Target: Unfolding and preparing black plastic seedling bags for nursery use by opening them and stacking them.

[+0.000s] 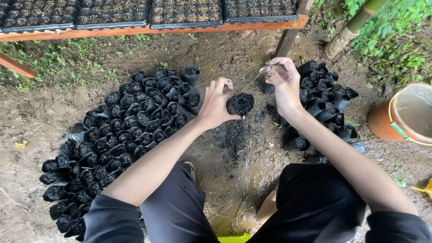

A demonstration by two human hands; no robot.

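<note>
Left hand (217,104): I grip the small black soil-filled plastic nursery bag (241,103), held above bare muddy ground (234,54).
Right hand (283,78): my fingers pinch a thin pale seedling stem (253,81).
Care: I keep the bag upright and the stem centred.

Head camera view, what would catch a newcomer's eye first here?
Probably the big cluster of black soil-filled nursery bags on the dirt at left. At centre, the left hand holds one filled bag, while the right hand pinches a thin seedling above it. An orange bucket sits far right.
</note>
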